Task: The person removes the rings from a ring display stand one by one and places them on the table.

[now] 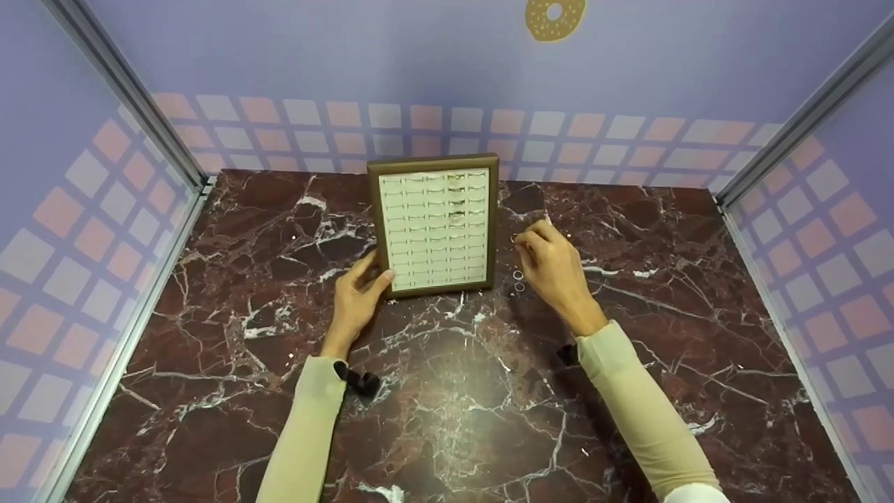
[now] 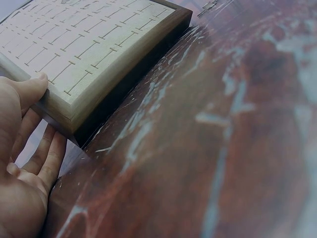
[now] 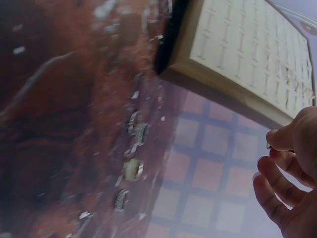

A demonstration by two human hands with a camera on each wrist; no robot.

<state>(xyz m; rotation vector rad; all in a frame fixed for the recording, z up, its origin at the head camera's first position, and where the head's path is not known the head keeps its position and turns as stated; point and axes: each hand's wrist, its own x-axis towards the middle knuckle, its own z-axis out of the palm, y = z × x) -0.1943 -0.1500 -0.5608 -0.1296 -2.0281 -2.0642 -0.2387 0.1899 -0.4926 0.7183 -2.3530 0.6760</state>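
Note:
A ring display board (image 1: pixel 436 230) with a brown frame and white slotted face stands tilted back on the marble table. Several rings (image 1: pixel 456 201) sit in the upper slots of its fourth column. My left hand (image 1: pixel 357 300) grips the board's lower left corner, thumb on the front edge and fingers behind. To the right of the board my right hand (image 1: pixel 552 269) pinches a small ring (image 3: pixel 268 146) between thumb and index finger; most of that ring is hidden. Several loose rings (image 3: pixel 132 169) lie on the table by the right hand.
The dark red marble table (image 1: pixel 447 412) has white veins. A lilac back wall (image 1: pixel 314 63) with pink and white squares rises behind the board. Side walls with metal rails (image 1: pixel 126 349) border the table left and right.

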